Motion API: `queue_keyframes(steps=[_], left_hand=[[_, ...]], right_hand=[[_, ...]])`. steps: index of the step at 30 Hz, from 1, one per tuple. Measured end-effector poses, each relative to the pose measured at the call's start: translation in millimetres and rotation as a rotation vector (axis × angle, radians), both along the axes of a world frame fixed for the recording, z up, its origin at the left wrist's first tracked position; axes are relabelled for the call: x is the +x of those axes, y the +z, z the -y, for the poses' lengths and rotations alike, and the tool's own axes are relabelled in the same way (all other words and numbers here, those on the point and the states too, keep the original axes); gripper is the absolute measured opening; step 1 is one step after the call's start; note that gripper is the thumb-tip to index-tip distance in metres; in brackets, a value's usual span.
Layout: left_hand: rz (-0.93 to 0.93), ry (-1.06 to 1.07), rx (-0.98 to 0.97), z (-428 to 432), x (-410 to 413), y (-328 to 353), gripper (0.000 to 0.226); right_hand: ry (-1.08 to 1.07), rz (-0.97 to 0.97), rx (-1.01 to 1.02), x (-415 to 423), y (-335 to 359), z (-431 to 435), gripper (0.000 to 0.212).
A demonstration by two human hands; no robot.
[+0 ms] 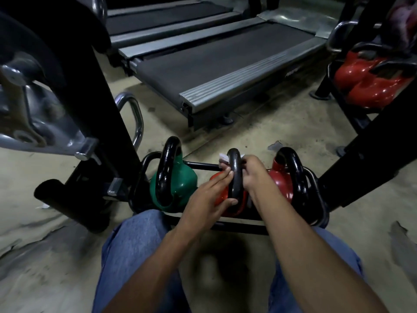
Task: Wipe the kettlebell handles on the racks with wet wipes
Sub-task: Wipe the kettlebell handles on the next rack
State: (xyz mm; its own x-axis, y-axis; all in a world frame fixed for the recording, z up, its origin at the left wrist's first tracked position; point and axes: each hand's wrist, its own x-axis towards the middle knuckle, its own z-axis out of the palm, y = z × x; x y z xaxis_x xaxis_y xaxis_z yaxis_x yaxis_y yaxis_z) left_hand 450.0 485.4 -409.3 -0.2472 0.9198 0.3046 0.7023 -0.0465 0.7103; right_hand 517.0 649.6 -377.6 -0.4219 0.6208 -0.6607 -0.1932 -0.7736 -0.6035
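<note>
Three kettlebells stand in a low black rack (239,229) on the floor: a green one (180,184) on the left, an orange-red one (220,177) in the middle, a red one (281,179) on the right. All have black handles. My left hand (209,195) holds the middle handle (234,175), thumb low on it and fingers against a white wet wipe (223,160) at its left side. My right hand (253,172) pinches the wipe against the handle's right side near the top.
A black machine frame (97,123) with a chrome bar stands at the left. Treadmills (214,62) lie beyond the rack. At the upper right a second rack holds red kettlebells (370,80). My knees in blue jeans are in front of the rack.
</note>
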Motion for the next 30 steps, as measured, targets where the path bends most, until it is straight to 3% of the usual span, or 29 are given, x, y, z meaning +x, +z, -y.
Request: queue_keyframes(steps=[4,7,8,10,12,18,21,23,25,28,30], left_hand=[[0.008,0.028,-0.005,1,6,-2,0.070],[0.019,0.045,-0.027,1,9,0,0.070],[0.020,0.053,-0.036,2,10,1,0.070],[0.027,0.066,-0.046,3,12,1,0.069],[0.023,0.081,-0.050,4,16,0,0.068],[0.036,0.158,-0.033,8,26,-12,0.064],[0.032,0.153,-0.025,8,27,-15,0.064],[0.011,0.126,-0.030,9,24,-16,0.065],[0.007,0.098,-0.037,10,19,-16,0.067],[0.008,0.079,-0.038,10,16,-16,0.069],[0.017,0.063,-0.029,9,15,-16,0.070]], right_hand=[[-0.015,-0.100,-0.020,14,-5,6,0.032],[-0.076,0.203,0.404,16,-10,14,0.004],[-0.022,0.345,0.596,16,-6,12,0.009],[0.146,0.519,0.954,16,4,0,0.015],[0.364,0.629,1.167,11,15,-21,0.015],[1.291,0.956,1.637,-24,50,-46,0.027],[1.615,1.099,1.772,-31,65,-28,0.026],[1.578,1.113,1.814,-26,69,-20,0.021],[1.371,1.082,1.866,-13,59,-19,0.018],[0.817,0.949,1.834,10,28,-9,0.014],[0.353,0.800,1.631,22,11,12,0.011]])
